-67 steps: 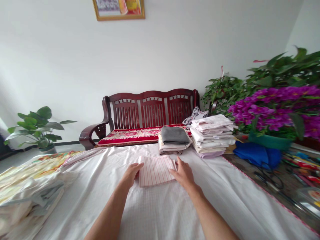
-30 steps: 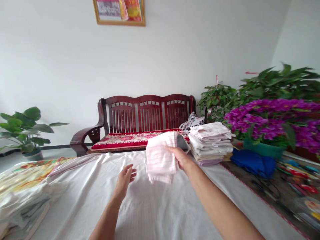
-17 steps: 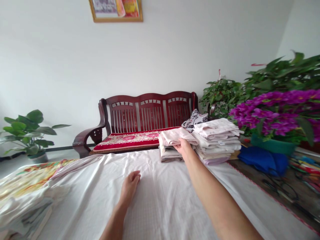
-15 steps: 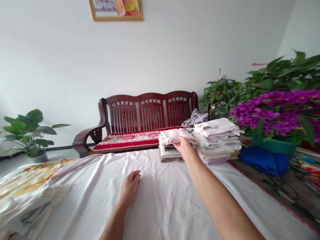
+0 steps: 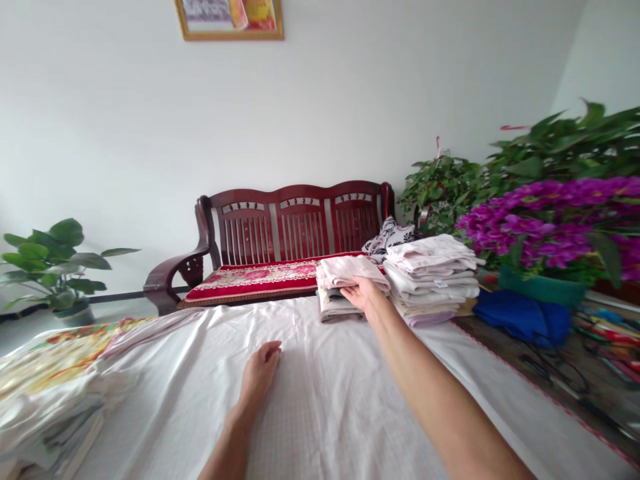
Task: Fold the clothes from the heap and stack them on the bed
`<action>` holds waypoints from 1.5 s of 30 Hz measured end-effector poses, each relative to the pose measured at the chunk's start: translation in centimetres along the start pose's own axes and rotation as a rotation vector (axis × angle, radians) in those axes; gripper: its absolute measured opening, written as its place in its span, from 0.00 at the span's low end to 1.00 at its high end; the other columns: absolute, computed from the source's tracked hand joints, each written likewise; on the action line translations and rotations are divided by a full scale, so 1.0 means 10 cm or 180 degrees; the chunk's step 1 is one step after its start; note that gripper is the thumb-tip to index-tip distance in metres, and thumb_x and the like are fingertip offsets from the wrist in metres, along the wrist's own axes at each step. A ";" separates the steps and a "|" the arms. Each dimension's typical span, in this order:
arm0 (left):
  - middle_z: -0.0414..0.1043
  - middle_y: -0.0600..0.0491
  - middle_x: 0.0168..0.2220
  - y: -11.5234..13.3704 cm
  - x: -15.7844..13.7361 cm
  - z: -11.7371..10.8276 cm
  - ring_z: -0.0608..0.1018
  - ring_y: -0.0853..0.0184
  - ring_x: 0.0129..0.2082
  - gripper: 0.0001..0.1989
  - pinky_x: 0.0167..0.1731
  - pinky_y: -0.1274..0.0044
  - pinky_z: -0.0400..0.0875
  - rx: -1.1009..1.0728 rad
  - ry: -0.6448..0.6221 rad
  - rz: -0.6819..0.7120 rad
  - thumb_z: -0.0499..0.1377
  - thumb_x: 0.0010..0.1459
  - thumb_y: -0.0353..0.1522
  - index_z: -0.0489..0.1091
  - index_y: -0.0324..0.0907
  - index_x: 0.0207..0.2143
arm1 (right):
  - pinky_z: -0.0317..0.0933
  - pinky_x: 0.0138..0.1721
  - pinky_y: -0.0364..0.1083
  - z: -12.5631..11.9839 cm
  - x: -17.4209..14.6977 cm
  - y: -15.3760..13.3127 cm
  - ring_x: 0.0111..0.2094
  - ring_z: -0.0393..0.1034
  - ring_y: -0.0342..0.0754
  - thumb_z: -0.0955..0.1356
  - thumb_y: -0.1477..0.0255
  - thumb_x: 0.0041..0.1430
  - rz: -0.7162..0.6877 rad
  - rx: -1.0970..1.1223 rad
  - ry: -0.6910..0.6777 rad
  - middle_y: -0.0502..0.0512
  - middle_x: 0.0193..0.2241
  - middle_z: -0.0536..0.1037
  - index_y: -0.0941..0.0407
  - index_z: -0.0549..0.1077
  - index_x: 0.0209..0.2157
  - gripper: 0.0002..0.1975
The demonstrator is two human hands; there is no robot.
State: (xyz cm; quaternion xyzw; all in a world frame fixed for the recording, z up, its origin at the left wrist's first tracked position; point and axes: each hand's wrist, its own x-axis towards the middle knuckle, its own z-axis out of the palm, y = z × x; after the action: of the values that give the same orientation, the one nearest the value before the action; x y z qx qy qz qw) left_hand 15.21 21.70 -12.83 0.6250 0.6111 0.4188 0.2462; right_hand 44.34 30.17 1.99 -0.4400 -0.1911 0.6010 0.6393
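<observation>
My right hand (image 5: 361, 293) reaches to the far side of the bed-like surface, its fingers at the front edge of a folded pale pink cloth (image 5: 353, 268). That cloth tops a short stack of folded grey and white cloths (image 5: 340, 308). Just right of it stands a taller stack of folded white and light cloths (image 5: 433, 283), a lilac one at the bottom. My left hand (image 5: 261, 370) rests on the white sheet (image 5: 310, 400), fingers loosely bent and holding nothing.
A loose pile of white and grey cloths (image 5: 50, 427) lies at lower left, near a yellow floral cloth (image 5: 65, 360). Behind is a dark wooden bench (image 5: 300, 230) with a red cushion. Purple flowers (image 5: 555, 223), blue fabric (image 5: 523, 317) and cables are at right.
The pink cloth now lies flatter and squarer on the short stack, and my right hand has shifted slightly along its front edge. My left hand stays put.
</observation>
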 end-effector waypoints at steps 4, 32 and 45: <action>0.81 0.48 0.41 0.01 -0.01 0.00 0.81 0.59 0.43 0.18 0.45 0.71 0.71 0.0076 -0.0021 0.0030 0.55 0.57 0.36 0.76 0.41 0.47 | 0.74 0.37 0.47 -0.15 -0.20 0.14 0.33 0.77 0.48 0.68 0.73 0.60 -0.0178 -0.0570 -0.0166 0.59 0.28 0.78 0.61 0.74 0.38 0.06; 0.81 0.51 0.38 0.18 -0.07 -0.02 0.80 0.61 0.40 0.15 0.41 0.73 0.68 0.0175 -0.0044 -0.0085 0.54 0.59 0.31 0.78 0.42 0.43 | 0.48 0.65 0.53 -0.19 -0.24 0.38 0.59 0.63 0.52 0.61 0.71 0.65 -0.3677 -0.3668 -0.0365 0.57 0.53 0.76 0.53 0.76 0.47 0.15; 0.82 0.50 0.37 0.20 -0.14 -0.05 0.80 0.65 0.36 0.15 0.39 0.77 0.71 -0.0252 0.0057 -0.0120 0.56 0.55 0.26 0.79 0.40 0.42 | 0.60 0.59 0.55 -0.87 -0.56 1.54 0.56 0.69 0.59 0.62 0.70 0.60 -0.3136 -0.5299 -0.0796 0.65 0.54 0.76 0.56 0.77 0.50 0.19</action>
State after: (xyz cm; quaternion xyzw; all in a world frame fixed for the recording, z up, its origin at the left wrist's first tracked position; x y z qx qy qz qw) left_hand 16.08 20.02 -11.23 0.5994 0.6079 0.4435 0.2731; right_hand 40.67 20.32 -13.27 -0.5548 -0.7837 -0.0185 0.2787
